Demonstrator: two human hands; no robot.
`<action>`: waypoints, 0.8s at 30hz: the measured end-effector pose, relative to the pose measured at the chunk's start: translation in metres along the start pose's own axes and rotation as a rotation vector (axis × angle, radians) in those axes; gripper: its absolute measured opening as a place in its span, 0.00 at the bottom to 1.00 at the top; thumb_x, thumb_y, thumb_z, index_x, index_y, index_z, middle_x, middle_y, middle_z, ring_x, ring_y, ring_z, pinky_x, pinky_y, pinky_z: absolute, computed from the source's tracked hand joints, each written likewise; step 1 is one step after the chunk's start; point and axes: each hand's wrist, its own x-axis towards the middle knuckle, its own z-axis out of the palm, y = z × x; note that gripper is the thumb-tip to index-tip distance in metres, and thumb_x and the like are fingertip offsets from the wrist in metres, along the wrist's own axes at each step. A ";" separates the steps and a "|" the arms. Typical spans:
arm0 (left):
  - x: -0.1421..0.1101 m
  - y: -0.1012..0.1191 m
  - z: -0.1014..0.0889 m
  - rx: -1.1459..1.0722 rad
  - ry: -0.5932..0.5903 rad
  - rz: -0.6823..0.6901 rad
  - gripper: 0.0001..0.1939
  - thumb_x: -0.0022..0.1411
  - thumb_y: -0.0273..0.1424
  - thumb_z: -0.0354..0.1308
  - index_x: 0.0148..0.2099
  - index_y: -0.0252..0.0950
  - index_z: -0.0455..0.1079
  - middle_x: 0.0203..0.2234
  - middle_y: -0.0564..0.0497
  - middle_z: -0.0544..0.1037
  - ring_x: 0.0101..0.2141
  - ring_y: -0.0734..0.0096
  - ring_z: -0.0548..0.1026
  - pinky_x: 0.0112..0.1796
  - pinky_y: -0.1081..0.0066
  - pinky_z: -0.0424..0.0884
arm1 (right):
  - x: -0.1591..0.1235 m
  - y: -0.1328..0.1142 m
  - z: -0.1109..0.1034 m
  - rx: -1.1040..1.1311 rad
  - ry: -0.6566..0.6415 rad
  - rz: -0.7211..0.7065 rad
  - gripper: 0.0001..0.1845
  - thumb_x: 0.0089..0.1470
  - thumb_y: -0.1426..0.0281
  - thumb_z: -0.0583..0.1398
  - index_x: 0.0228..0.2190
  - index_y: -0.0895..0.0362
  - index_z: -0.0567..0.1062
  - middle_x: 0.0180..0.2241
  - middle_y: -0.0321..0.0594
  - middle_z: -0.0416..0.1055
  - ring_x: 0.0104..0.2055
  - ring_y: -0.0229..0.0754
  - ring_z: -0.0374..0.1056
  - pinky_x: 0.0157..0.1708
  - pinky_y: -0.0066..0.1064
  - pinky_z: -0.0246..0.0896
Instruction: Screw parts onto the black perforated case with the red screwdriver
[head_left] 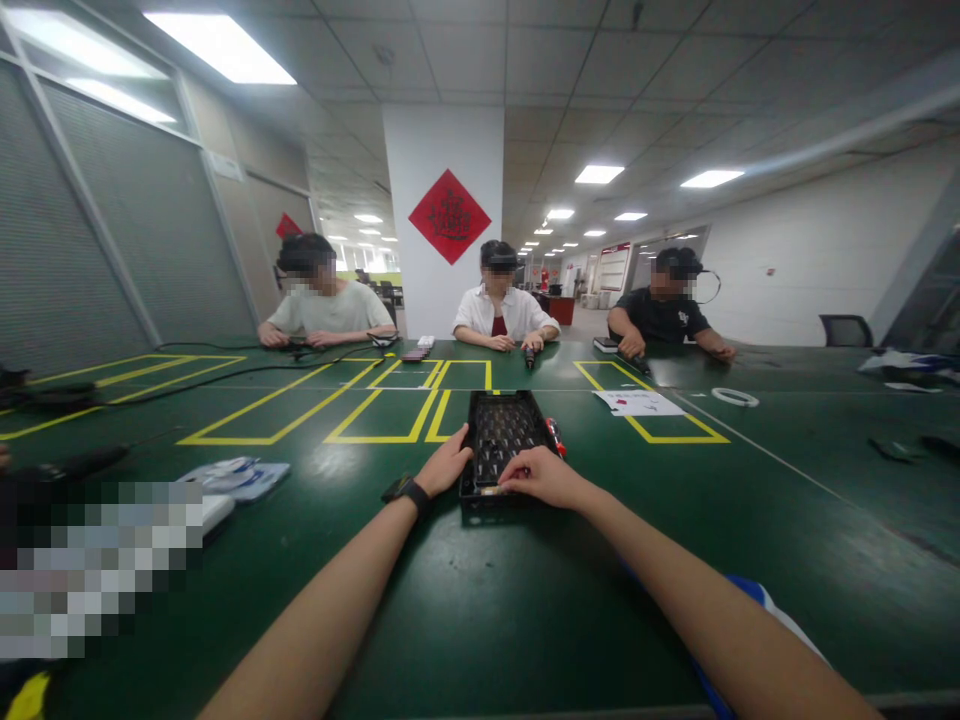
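Note:
A black tray with a grid of small cells [501,420] lies on the green table in front of me. My left hand [445,464], with a black watch on its wrist, rests against the tray's left edge, fingers curled onto the rim. My right hand [541,476] sits at the tray's near edge with its fingers pinched together on a small pale part that I cannot make out. A red-handled tool [556,436] lies along the tray's right side.
Three people sit across the table [525,600], which is marked with yellow lines. A white paper [637,402] and a white ring [735,397] lie to the right. Blue-white packets [236,477] and black cables [225,372] are on the left.

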 end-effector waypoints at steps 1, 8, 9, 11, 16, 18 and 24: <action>0.000 0.000 0.000 0.000 0.001 -0.002 0.32 0.53 0.29 0.45 0.61 0.29 0.51 0.60 0.46 0.52 0.59 0.65 0.51 0.59 0.67 0.46 | 0.000 0.000 0.000 0.004 0.001 0.007 0.15 0.46 0.61 0.60 0.31 0.59 0.78 0.26 0.40 0.74 0.28 0.36 0.65 0.30 0.27 0.57; -0.001 0.001 0.000 0.016 -0.004 0.005 0.32 0.53 0.30 0.44 0.61 0.29 0.51 0.60 0.47 0.52 0.59 0.66 0.51 0.59 0.68 0.45 | -0.002 -0.004 -0.002 0.021 0.012 0.003 0.14 0.46 0.61 0.61 0.31 0.57 0.79 0.25 0.39 0.73 0.27 0.37 0.65 0.29 0.27 0.57; -0.001 0.000 0.000 0.018 -0.005 0.006 0.32 0.53 0.30 0.44 0.61 0.29 0.51 0.60 0.46 0.51 0.59 0.66 0.51 0.59 0.68 0.45 | -0.002 -0.004 -0.003 0.017 0.012 0.003 0.14 0.46 0.61 0.61 0.31 0.57 0.79 0.25 0.39 0.73 0.27 0.37 0.65 0.30 0.27 0.57; 0.000 0.000 0.000 0.020 -0.005 0.008 0.32 0.53 0.30 0.44 0.61 0.28 0.51 0.60 0.46 0.51 0.59 0.66 0.51 0.59 0.69 0.45 | -0.002 -0.005 -0.003 0.005 0.009 0.003 0.14 0.46 0.61 0.61 0.31 0.57 0.79 0.25 0.39 0.73 0.28 0.37 0.65 0.30 0.27 0.57; 0.000 -0.001 0.000 0.022 -0.008 0.015 0.31 0.54 0.30 0.44 0.61 0.27 0.51 0.60 0.45 0.51 0.59 0.66 0.51 0.59 0.68 0.44 | -0.001 -0.003 -0.003 -0.008 -0.011 -0.009 0.15 0.46 0.60 0.60 0.32 0.58 0.78 0.27 0.39 0.74 0.28 0.36 0.65 0.30 0.26 0.56; 0.000 -0.002 0.000 0.023 -0.009 0.020 0.31 0.54 0.30 0.44 0.61 0.27 0.51 0.61 0.45 0.51 0.59 0.66 0.51 0.59 0.68 0.44 | -0.001 -0.003 -0.002 -0.005 -0.004 -0.012 0.16 0.46 0.60 0.60 0.32 0.58 0.78 0.27 0.40 0.74 0.28 0.36 0.64 0.30 0.26 0.56; 0.001 -0.003 0.000 0.022 -0.010 0.019 0.32 0.54 0.29 0.45 0.61 0.28 0.51 0.60 0.46 0.51 0.59 0.65 0.51 0.59 0.68 0.45 | -0.001 -0.002 -0.001 -0.014 0.014 -0.044 0.15 0.47 0.61 0.60 0.32 0.58 0.78 0.28 0.40 0.74 0.29 0.36 0.65 0.31 0.26 0.57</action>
